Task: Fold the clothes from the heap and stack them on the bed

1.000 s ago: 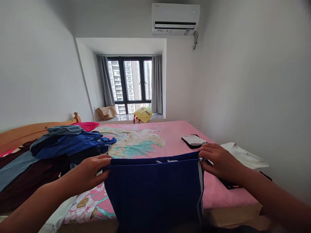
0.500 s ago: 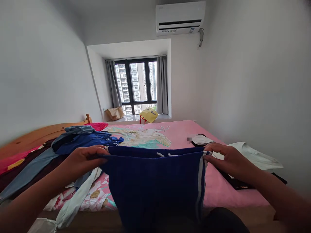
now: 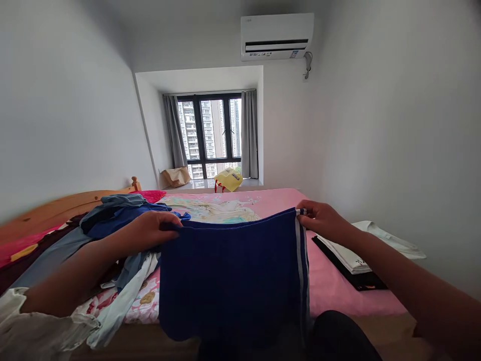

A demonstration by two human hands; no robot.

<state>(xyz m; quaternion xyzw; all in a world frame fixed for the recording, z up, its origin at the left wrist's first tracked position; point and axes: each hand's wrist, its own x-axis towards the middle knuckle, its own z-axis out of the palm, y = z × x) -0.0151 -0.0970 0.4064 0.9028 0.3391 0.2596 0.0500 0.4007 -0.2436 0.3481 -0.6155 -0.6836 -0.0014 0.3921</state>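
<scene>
A pair of dark blue pants [image 3: 233, 281] with white stripes down the right side hangs stretched in front of me, above the near edge of the bed. My left hand [image 3: 160, 226] pinches the top edge at its left corner. At the right corner, beside the stripes, the fingers of my right hand [image 3: 319, 216] are closed on the cloth. The lower end fades into shadow near my dark-clothed knee [image 3: 341, 336], so the full length is hard to make out.
A heap of blue and dark clothes [image 3: 124, 213] lies on the bed's left side by the wooden headboard [image 3: 75, 203]. Folded white and black clothes [image 3: 349, 258] lie right on the pink sheet [image 3: 338, 301]. A yellow bag [image 3: 230, 179] and brown paper bag [image 3: 176, 176] sit by the window.
My right hand has risen and moved left, bringing the top corners closer together. The white drawstring at the waistband no longer shows. Both hands keep hold of the pants.
</scene>
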